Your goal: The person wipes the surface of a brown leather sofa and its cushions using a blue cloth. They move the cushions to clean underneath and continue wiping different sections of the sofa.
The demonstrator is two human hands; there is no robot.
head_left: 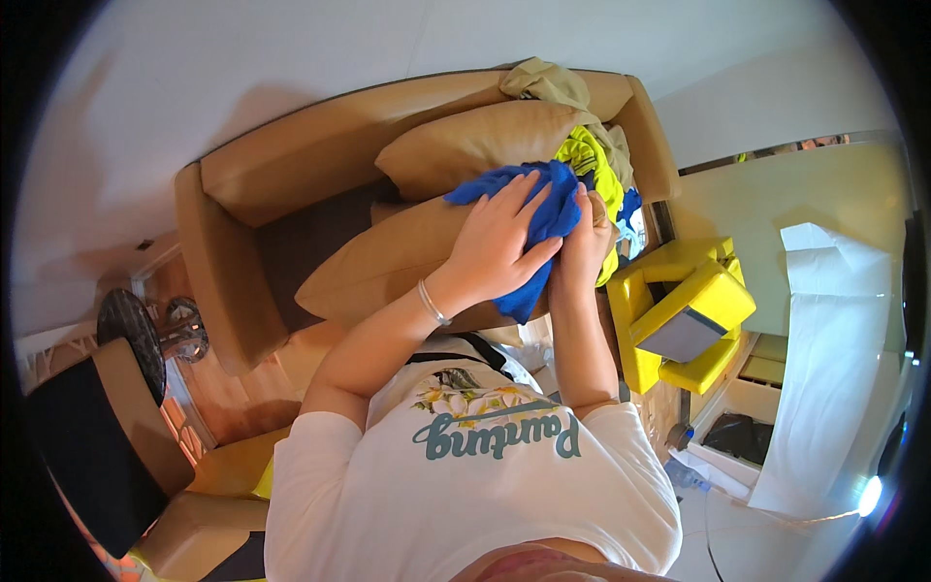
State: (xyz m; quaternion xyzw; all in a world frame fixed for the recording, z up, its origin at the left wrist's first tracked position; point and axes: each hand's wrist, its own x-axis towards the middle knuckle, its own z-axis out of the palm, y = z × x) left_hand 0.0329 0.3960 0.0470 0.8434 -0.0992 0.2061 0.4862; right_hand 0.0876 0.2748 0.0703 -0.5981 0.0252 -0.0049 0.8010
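A crumpled blue cloth lies over the right end of a tan cushion. My left hand rests on the cloth with its fingers stretched and its thumb apart. Close beside it, my right hand is closed at the cloth's right edge, its thumb up against the blue fabric. The tips of its other fingers are partly hidden, next to the cushion's end. One blue corner hangs down between my wrists. Behind the cloth sits a second tan cushion.
A tan sofa with a dark seat stands before me. Bright yellow clothing and a beige garment pile at its right end. Right of it is a yellow armchair; a round dark table and a chair stand left.
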